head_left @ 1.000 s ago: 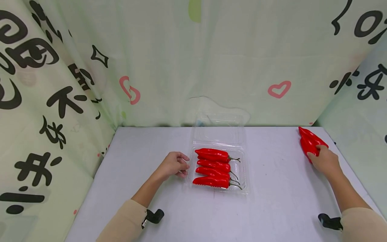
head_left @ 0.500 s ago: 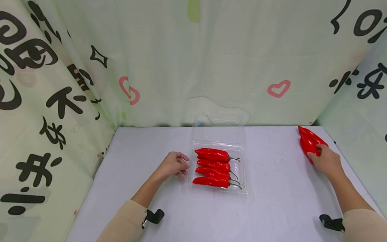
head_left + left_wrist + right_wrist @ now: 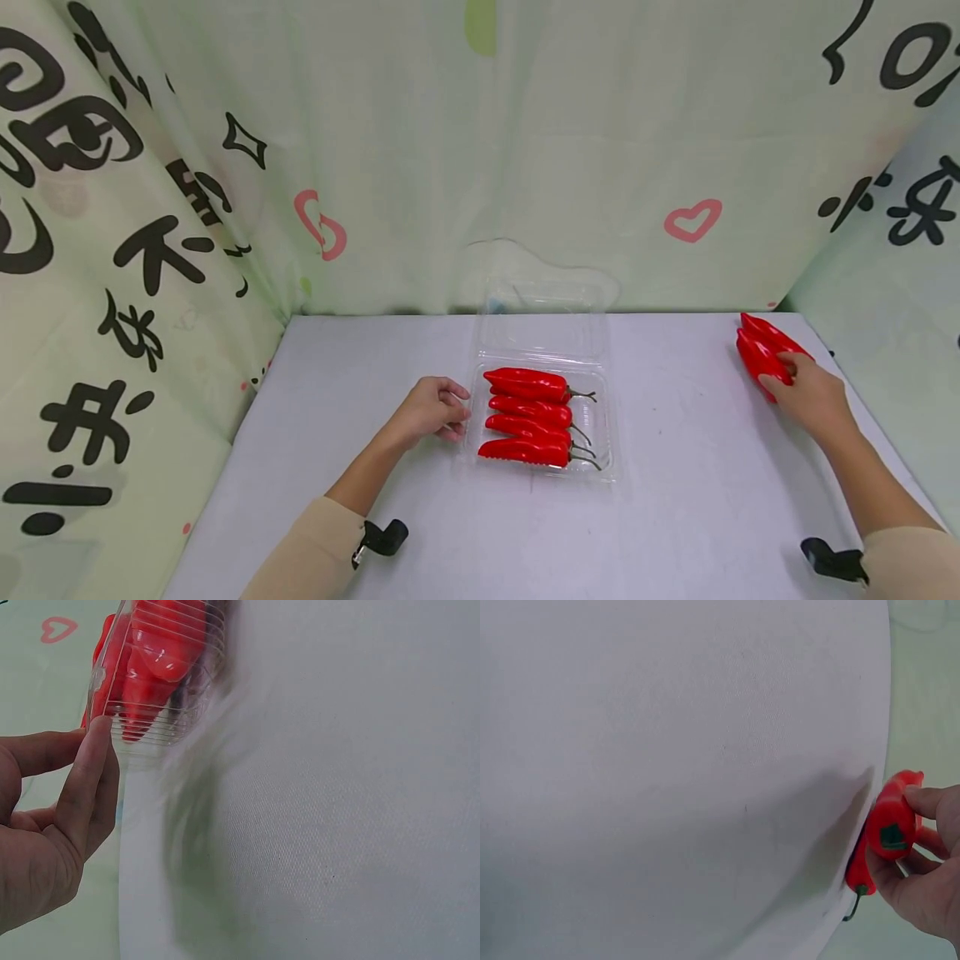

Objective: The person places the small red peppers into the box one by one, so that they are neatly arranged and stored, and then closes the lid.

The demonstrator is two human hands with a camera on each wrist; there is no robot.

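My right hand [image 3: 810,398] grips a glossy red chili pepper [image 3: 759,355] near the table's far right corner. In the right wrist view, thumb and fingers close round that pepper, whose green stem end [image 3: 892,836] faces the camera. Another red pepper [image 3: 860,876] with a thin green stem lies beside and below it. On the left, my left hand [image 3: 429,410] pinches the left edge of a clear plastic clamshell box [image 3: 609,425]. Several red peppers [image 3: 528,408] lie side by side in the box, stems to the right. Its transparent lid [image 3: 543,335] stands raised at the back.
A white-covered table [image 3: 690,483] runs back to a pale green printed curtain [image 3: 570,150]. More curtain hangs along both sides. Black wrist cameras sit at the left cuff [image 3: 386,537] and the right cuff [image 3: 832,560].
The pepper in my right hand has shifted slightly left and stands out more from the one beside it. My left hand and the box have stayed put.
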